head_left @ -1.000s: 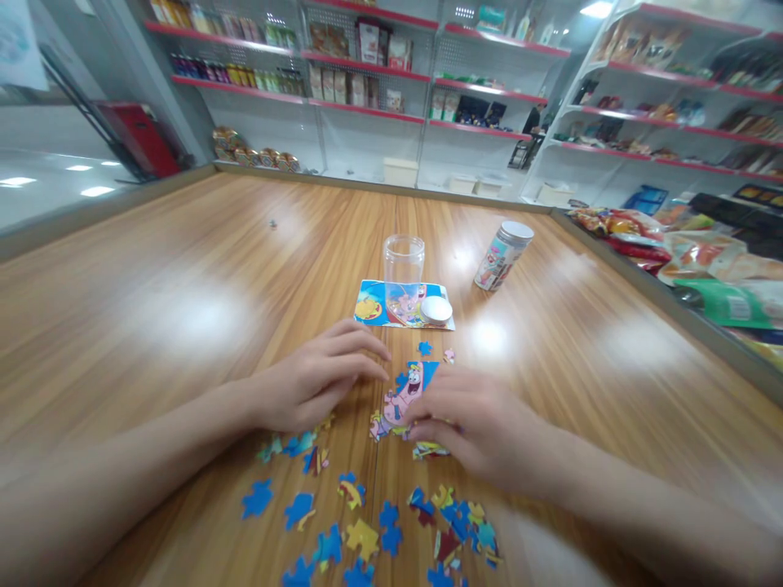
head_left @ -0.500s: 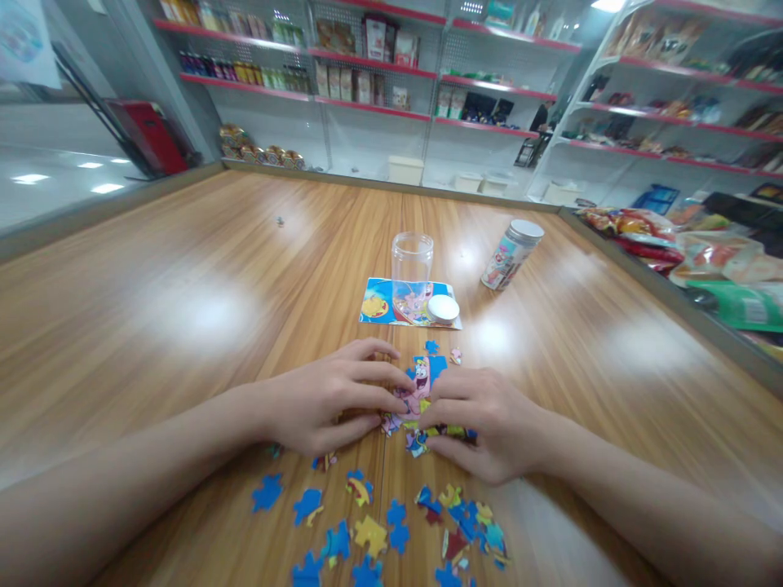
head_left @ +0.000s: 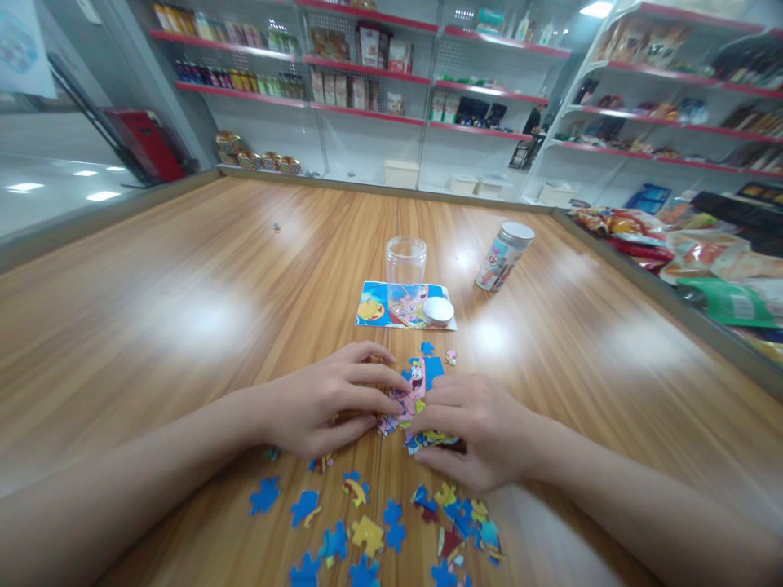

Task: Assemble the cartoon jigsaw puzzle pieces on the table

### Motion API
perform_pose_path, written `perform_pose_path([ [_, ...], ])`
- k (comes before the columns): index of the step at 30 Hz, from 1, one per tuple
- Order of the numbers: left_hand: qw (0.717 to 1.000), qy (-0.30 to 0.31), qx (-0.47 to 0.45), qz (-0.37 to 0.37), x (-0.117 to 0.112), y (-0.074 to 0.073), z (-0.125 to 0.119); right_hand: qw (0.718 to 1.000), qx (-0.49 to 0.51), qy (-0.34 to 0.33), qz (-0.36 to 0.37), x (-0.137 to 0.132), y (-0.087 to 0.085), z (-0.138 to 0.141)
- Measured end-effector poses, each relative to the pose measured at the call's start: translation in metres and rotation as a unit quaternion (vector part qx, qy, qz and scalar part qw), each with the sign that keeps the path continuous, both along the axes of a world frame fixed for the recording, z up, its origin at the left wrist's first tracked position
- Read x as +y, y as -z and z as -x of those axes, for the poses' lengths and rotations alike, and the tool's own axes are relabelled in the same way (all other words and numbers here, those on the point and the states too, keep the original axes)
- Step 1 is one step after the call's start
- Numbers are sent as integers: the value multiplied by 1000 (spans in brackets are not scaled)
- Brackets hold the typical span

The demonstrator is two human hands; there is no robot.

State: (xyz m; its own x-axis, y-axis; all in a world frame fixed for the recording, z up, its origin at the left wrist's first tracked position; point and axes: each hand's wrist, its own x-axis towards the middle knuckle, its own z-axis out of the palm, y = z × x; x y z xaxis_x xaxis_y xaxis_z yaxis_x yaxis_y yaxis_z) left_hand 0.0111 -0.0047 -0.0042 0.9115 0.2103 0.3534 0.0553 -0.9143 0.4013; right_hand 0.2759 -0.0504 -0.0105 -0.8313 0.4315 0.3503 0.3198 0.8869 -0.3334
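A partly joined jigsaw cluster (head_left: pixel 418 386) with a pink cartoon starfish lies on the wooden table (head_left: pixel 183 310). My left hand (head_left: pixel 327 405) rests on its left side, fingertips pressing pieces down. On the cluster's lower right, the curled fingers of my right hand (head_left: pixel 474 428) pinch small puzzle pieces. Several loose blue, yellow and red pieces (head_left: pixel 391 530) are scattered nearer to me. Two single pieces (head_left: pixel 449 356) lie just beyond the cluster.
Behind the cluster lies a picture card (head_left: pixel 374 308) carrying an open clear jar (head_left: pixel 404 275) and a round white lid (head_left: pixel 438 310). A closed jar (head_left: pixel 505 255) stands further right. Snack bags (head_left: pixel 703 261) fill the bin at the right edge. Shop shelves line the back.
Both hands came together over the cluster; the left slid right onto it and the right closed in beside it. Over the last half second they have barely shifted.
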Motion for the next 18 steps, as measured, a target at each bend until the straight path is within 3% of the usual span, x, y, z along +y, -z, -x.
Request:
perform_pose_path([
  [5,1000,-4,6,4,0,0,1,1000,22,1,13,1,2,-2],
  [15,1000,-2,1,7,0,-1,0,993,105,5,-60,-3,-1,0],
  [18,1000,-2,2,5,-1,-1,0,994,100,9,-50,-4,0,0],
])
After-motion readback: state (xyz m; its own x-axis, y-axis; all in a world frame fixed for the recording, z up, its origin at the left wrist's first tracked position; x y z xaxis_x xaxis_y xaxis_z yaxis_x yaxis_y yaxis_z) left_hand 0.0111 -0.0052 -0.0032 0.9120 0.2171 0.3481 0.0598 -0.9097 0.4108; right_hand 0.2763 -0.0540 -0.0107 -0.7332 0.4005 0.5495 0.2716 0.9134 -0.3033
